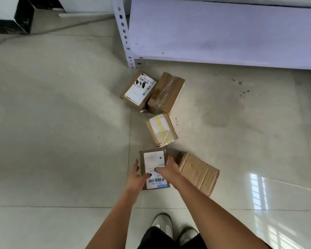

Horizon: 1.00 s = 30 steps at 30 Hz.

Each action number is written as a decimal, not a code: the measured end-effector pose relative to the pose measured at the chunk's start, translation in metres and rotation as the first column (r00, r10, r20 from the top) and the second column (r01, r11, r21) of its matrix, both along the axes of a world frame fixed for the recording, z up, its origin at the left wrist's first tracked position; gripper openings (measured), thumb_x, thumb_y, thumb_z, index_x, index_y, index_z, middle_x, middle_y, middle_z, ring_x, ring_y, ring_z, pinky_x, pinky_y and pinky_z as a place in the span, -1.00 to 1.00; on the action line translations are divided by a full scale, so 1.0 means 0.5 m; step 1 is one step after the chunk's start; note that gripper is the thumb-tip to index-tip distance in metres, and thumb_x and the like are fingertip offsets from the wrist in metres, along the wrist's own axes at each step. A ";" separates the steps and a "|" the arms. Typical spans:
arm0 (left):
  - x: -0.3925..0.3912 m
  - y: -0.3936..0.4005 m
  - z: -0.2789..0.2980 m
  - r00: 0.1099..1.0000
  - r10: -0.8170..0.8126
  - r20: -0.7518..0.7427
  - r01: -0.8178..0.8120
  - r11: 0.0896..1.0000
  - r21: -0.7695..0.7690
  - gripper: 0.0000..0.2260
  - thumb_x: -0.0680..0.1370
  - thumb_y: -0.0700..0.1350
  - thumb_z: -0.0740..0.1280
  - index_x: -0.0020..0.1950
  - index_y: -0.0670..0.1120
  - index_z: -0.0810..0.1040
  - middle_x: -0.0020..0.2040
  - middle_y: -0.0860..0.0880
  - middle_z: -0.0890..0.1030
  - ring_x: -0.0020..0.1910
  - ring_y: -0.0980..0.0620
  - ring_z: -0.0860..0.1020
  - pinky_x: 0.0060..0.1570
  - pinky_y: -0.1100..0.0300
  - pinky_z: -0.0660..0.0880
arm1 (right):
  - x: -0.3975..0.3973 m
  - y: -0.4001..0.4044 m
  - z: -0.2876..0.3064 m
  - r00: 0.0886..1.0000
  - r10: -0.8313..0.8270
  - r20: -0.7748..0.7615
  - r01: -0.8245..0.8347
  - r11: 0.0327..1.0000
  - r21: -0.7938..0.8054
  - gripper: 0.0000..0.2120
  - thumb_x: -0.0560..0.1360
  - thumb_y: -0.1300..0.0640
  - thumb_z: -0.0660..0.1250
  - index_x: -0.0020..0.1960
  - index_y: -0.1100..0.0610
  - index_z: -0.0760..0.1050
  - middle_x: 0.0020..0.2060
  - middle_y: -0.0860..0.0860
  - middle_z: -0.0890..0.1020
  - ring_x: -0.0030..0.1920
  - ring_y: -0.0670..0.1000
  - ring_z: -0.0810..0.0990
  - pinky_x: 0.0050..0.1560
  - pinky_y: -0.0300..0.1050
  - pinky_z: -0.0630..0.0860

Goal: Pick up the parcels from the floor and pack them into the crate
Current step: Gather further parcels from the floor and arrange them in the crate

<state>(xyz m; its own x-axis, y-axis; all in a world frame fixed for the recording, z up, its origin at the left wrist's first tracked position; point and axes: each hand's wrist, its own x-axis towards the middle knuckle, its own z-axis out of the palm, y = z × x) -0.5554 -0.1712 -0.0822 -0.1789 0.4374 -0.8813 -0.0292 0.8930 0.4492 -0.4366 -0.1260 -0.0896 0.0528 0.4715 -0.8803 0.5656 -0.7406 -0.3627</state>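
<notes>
Nearest parcel (pixel 153 169), white label up, sits on the floor just ahead of the feet. Both hands on it: left hand (pixel 134 177) spread against its left edge with thumb across the label, right hand (pixel 168 167) curled over the right edge. I can't tell whether it has left the floor. Crumpled brown parcel (pixel 198 172) touches its right side. Beyond, a taped parcel (pixel 161 130) with a yellow strip, then two more touching each other: labelled parcel (pixel 138 89), plain taped parcel (pixel 166 93). Floor (pixel 61 123): pale glossy tiles, dark specks at right, window glare lower right. White metal shelving (pixel 223 33) above; black-and-white box (pixel 9 15) top left.
</notes>
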 end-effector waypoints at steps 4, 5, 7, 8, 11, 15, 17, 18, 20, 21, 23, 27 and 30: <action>0.021 0.008 0.044 0.999 -0.001 0.054 -0.002 0.999 0.055 -0.44 0.49 -0.34 0.29 0.44 -0.07 0.23 0.14 -0.07 0.52 0.06 -0.04 0.51 -0.04 0.20 0.45 | -0.006 -0.004 0.023 0.999 -0.046 0.005 0.046 0.999 -0.026 -0.36 0.37 0.15 0.41 0.38 0.14 0.24 0.25 0.10 0.51 0.24 0.11 0.51 0.15 -0.06 0.54; 0.021 0.005 0.071 0.999 0.007 0.053 -0.009 0.999 0.050 -0.44 0.49 -0.34 0.30 0.45 -0.07 0.23 0.14 -0.07 0.52 0.08 -0.06 0.52 0.01 0.14 0.45 | -0.004 -0.006 0.049 0.998 -0.059 -0.004 0.059 0.998 -0.025 -0.38 0.38 0.17 0.41 0.38 0.14 0.25 0.23 0.10 0.52 0.23 0.11 0.52 0.12 -0.08 0.54; 0.019 -0.007 0.143 0.999 0.015 0.047 -0.016 0.999 0.040 -0.44 0.49 -0.33 0.30 0.44 -0.05 0.25 0.17 -0.07 0.53 0.14 -0.12 0.54 0.09 0.06 0.48 | 0.003 -0.015 0.125 0.996 -0.080 -0.038 0.079 0.996 -0.028 -0.41 0.36 0.21 0.40 0.35 0.14 0.30 0.19 0.09 0.56 0.17 0.10 0.57 0.12 -0.03 0.57; 0.018 -0.015 0.187 0.999 0.022 0.034 -0.023 0.999 0.031 -0.44 0.48 -0.33 0.30 0.44 -0.04 0.26 0.20 -0.07 0.53 0.17 -0.14 0.55 0.13 0.04 0.49 | 0.006 -0.020 0.175 0.995 -0.088 -0.051 0.087 0.996 -0.034 -0.42 0.35 0.22 0.40 0.33 0.15 0.31 0.17 0.10 0.58 0.14 0.10 0.59 0.13 0.03 0.58; 0.021 -0.035 0.367 1.000 0.024 -0.006 -0.024 1.000 0.007 -0.41 0.45 -0.34 0.33 0.44 -0.04 0.28 0.22 -0.06 0.53 0.09 -0.13 0.57 0.01 0.05 0.56 | 0.021 -0.039 0.368 0.989 -0.116 -0.091 0.111 0.992 -0.053 -0.44 0.36 0.25 0.39 0.32 0.17 0.33 0.16 0.12 0.60 0.12 0.13 0.61 0.15 0.07 0.56; 0.039 -0.056 0.662 1.000 -0.021 0.002 0.021 0.999 0.039 -0.40 0.46 -0.34 0.31 0.44 0.01 0.28 0.18 -0.01 0.51 0.04 -0.07 0.54 -0.05 0.09 0.52 | 0.056 -0.065 0.690 0.979 -0.171 -0.111 0.168 0.985 -0.032 -0.48 0.43 0.29 0.34 0.35 0.14 0.30 0.21 0.10 0.57 0.16 0.11 0.58 -0.03 -0.16 0.54; 0.052 -0.067 0.794 0.998 -0.059 -0.001 0.059 0.997 0.048 -0.39 0.45 -0.33 0.31 0.44 0.03 0.28 0.21 0.00 0.50 0.08 -0.08 0.55 0.04 0.04 0.53 | 0.083 -0.081 0.831 0.970 -0.214 -0.119 0.212 0.977 -0.028 -0.46 0.44 0.30 0.32 0.39 0.13 0.29 0.23 0.10 0.56 0.17 0.10 0.58 -0.12 -0.24 0.50; 0.061 -0.071 0.850 0.996 -0.089 -0.005 0.089 0.995 0.055 -0.39 0.44 -0.32 0.32 0.44 0.04 0.28 0.23 0.00 0.50 0.10 -0.09 0.55 0.08 0.00 0.54 | 0.099 -0.090 0.891 0.965 -0.232 -0.126 0.231 0.973 -0.022 -0.46 0.45 0.30 0.32 0.39 0.12 0.29 0.22 0.10 0.57 0.16 0.10 0.59 -0.11 -0.24 0.50; 0.087 -0.075 0.953 0.987 -0.161 -0.012 0.161 0.985 0.068 -0.37 0.43 -0.32 0.33 0.44 0.05 0.28 0.27 -0.02 0.50 0.11 -0.10 0.56 0.12 -0.04 0.54 | 0.138 -0.111 0.997 0.956 -0.264 -0.130 0.266 0.964 -0.008 -0.47 0.45 0.29 0.31 0.39 0.11 0.30 0.21 0.10 0.57 0.12 0.10 0.60 -0.02 -0.18 0.53; 0.105 -0.079 0.997 0.979 -0.201 -0.015 0.202 0.976 0.083 -0.37 0.42 -0.32 0.34 0.44 0.04 0.28 0.27 -0.03 0.50 0.11 -0.10 0.57 0.11 -0.02 0.54 | 0.159 -0.124 1.040 0.951 -0.282 -0.126 0.284 0.959 -0.001 -0.48 0.45 0.29 0.30 0.39 0.11 0.31 0.19 0.10 0.58 0.08 0.09 0.60 0.03 -0.15 0.55; 0.146 -0.086 1.077 0.962 -0.272 -0.024 0.273 0.952 0.141 -0.35 0.40 -0.32 0.36 0.44 0.04 0.28 0.27 -0.06 0.48 0.10 -0.09 0.57 0.10 -0.01 0.55 | 0.206 -0.146 1.115 0.931 -0.336 -0.146 0.342 0.939 0.020 -0.48 0.45 0.31 0.30 0.37 0.11 0.31 0.09 0.09 0.60 0.00 0.07 0.58 0.08 -0.09 0.56; 0.257 -0.103 1.190 0.920 -0.381 -0.093 0.392 0.895 0.210 -0.38 0.43 -0.33 0.34 0.45 -0.03 0.27 0.22 -0.03 0.43 0.13 -0.04 0.50 0.09 0.12 0.50 | 0.328 -0.195 1.208 0.875 -0.438 -0.206 0.447 0.894 -0.001 -0.43 0.44 0.34 0.31 0.41 0.12 0.26 0.02 0.10 0.55 0.02 0.13 0.59 0.09 0.01 0.58; 0.388 -0.128 1.242 0.897 -0.432 -0.092 0.440 0.860 0.257 -0.39 0.45 -0.40 0.31 0.46 -0.11 0.24 0.22 -0.10 0.46 0.11 -0.05 0.48 -0.07 0.27 0.43 | 0.455 -0.229 1.246 0.880 -0.431 -0.199 0.449 0.892 0.056 -0.39 0.42 0.31 0.32 0.43 0.12 0.25 0.09 0.15 0.58 0.08 0.15 0.62 0.16 0.06 0.56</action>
